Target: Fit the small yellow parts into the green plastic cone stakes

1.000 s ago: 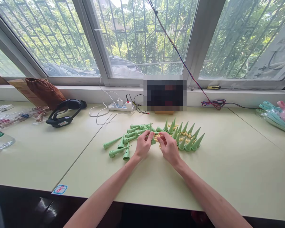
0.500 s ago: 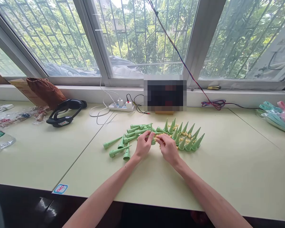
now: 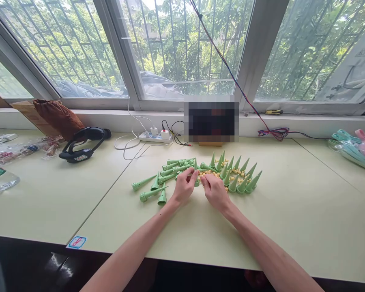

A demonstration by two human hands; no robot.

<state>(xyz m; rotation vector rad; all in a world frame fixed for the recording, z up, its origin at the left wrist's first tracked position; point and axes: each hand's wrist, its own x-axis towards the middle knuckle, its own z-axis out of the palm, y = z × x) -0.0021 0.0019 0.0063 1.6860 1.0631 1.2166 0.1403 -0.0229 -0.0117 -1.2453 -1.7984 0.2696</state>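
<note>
Beside the left hand (image 3: 184, 187), the cones (image 3: 167, 178) look smooth, matt plastic; beneath it, the tabletop (image 3: 182, 231) has a smooth, soft sheen; leftward beyond it, the pouch (image 3: 59, 119) resembles napped cloth.

Bright daylight through windows (image 3: 182, 48), foliage (image 3: 158, 61) partly washed out. Surface (image 3: 185, 239) evenly lit, soft shadows; dark below front edge. Wide-angle stretch toward frame sides. Pixelated block (image 3: 212, 121) mid-frame.

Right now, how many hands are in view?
2: the left hand, holding a green cone, and the right hand, just to its right, near yellow pieces. No others show.
</note>
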